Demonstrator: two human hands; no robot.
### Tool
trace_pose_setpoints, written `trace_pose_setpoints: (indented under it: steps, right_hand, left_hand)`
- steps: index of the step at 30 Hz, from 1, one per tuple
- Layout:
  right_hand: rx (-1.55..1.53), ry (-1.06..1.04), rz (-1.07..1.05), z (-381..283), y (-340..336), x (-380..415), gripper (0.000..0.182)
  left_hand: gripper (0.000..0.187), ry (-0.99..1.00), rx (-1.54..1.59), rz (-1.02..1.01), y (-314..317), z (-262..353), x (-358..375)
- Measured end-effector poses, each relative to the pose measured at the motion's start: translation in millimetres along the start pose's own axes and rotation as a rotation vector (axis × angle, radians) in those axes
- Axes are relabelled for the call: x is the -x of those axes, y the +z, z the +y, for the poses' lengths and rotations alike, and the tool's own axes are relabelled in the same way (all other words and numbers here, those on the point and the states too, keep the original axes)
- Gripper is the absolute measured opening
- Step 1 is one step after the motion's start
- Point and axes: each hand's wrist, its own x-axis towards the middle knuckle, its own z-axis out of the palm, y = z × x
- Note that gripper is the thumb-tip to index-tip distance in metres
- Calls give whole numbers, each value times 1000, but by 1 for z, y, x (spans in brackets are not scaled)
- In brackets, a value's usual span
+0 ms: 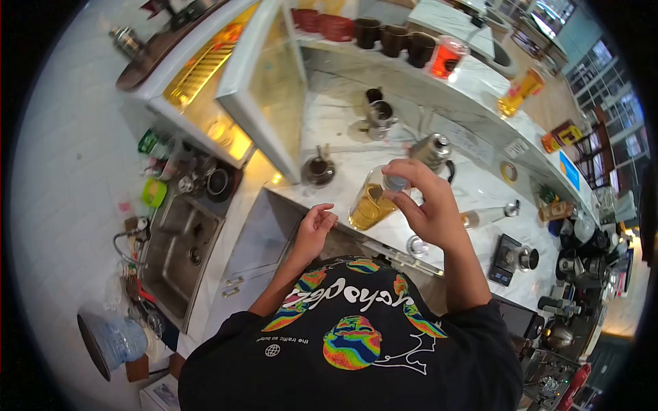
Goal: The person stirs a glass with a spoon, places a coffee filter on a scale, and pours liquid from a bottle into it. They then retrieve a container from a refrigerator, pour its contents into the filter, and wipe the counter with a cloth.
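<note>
My right hand point(430, 202) grips a glass bottle point(370, 205) with yellow liquid in it, thumb and fingers around its greyish top. The bottle leans a little over the front of the marble counter point(343, 82). Level with the counter's front edge, my left hand point(316, 230) is held with loosely bent fingers apart and nothing in them. A small dark-filled glass pot point(319, 170) stands beyond that hand. Behind my right hand is a steel thermos jug point(433, 149), and a clear bottle point(485, 216) lies to its right.
A lit glass-door cabinet point(257, 89) has its door swung out over the counter. At left is a steel sink point(175, 260). Dark cups point(394, 41) and drink bottles line the raised ledge. A small scale point(505, 259) sits at right, near crowded coffee gear.
</note>
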Motion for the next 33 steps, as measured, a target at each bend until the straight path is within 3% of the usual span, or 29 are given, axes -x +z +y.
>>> trace_pose_setpoints:
  steps: [6, 13, 24, 33]
  right_hand:
    - [-42, -50, -78, -17, 116, -26, 47]
    - [29, -9, 78, -40, 238, -73, 47]
    - [190, 2, 372, 4, 344, -180, 37]
    - [179, -78, 503, 97, 406, -304, 38]
  left_hand:
    - [33, -6, 29, 149, -125, 4, 27]
    - [34, 41, -3, 309, -230, 2, 56]
    - [33, -26, 40, 510, -291, -4, 91]
    - [35, -59, 33, 728, -340, 6, 101]
